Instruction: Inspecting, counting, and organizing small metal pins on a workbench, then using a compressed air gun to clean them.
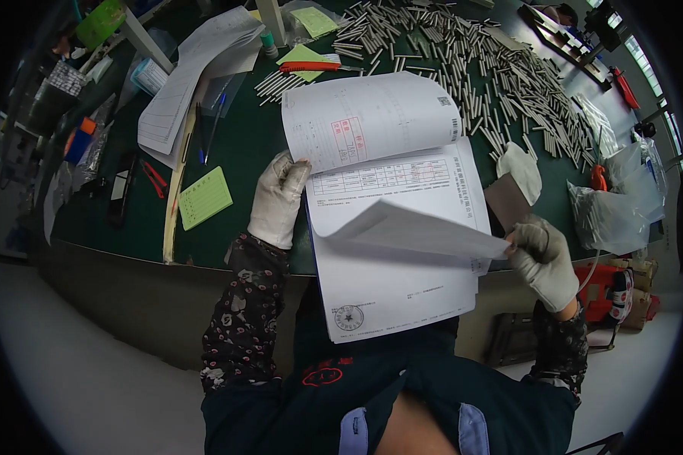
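A stack of printed papers [402, 292] lies over the table's front edge and toward my lap. My left hand [277, 201], in a white glove with bare fingertips, is closed on the stack's left edge, by the folded-back top sheet [372, 114]. In my gloved right hand [545, 258] is the corner of a paper sheet [410, 229], pinched and lifted so that it curls across the stack. A brown-grey flat piece [508, 203] touches that hand; whether it is held or only lies behind, I cannot tell. A white cloth-like piece [520, 173] is just beyond it.
Many metal rods [463, 61] are heaped across the far right of the green table [243, 163]. A red utility knife [311, 67] lies beyond the papers. To the left are a yellow notepad [205, 199], a pen [205, 152] and a phone [121, 189]. Plastic bags [611, 208] stand at right.
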Demonstrator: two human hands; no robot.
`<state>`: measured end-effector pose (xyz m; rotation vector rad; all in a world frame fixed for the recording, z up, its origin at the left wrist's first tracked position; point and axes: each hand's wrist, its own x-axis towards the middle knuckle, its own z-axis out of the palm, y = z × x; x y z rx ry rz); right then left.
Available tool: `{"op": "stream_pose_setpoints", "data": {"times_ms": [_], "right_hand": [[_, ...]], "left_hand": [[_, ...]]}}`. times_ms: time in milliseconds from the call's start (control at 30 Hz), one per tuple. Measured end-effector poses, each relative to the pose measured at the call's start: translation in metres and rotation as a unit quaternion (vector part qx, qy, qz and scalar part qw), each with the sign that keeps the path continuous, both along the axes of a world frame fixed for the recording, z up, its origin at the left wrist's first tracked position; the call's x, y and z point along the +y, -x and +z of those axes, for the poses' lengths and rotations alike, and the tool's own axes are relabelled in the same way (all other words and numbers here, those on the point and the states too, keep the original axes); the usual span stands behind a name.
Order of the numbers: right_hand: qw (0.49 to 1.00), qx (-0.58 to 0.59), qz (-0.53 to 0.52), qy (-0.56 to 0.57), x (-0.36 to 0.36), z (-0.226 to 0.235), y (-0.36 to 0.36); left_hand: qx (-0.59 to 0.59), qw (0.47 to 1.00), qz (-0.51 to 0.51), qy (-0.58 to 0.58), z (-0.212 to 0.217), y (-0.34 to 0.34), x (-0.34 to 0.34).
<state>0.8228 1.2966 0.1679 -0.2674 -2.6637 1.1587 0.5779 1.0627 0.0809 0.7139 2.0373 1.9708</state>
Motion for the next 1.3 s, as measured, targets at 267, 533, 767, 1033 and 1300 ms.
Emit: {"op": "stream_pose_setpoints", "data": {"times_ms": [267,533,767,1033,1300], "right_hand": [[0.947,0.144,-0.231,0.171,0.016,0.005,0.023],[0.959,0.044,0.091,-0.265,-0.022,0.002,-0.008],[0.864,-0.159,0.218,-0.425,-0.047,-0.017,-0.016],[0.821,-0.161,0.278,-0.471,-0.046,-0.008,-0.021],[0.909,-0.133,0.212,-0.334,-0.037,0.009,-0.013]], "left_hand": [[0.033,0.998,-0.054,0.008,-0.009,0.006,0.004],[-0.011,1.0,0.022,0.007,-0.01,0.001,0.008],[-0.029,0.999,0.038,0.005,-0.004,0.0,0.004],[0.002,0.999,0.039,0.003,-0.006,-0.002,0.008],[0.033,0.998,0.031,0.033,-0.008,0.001,0.006]]}}
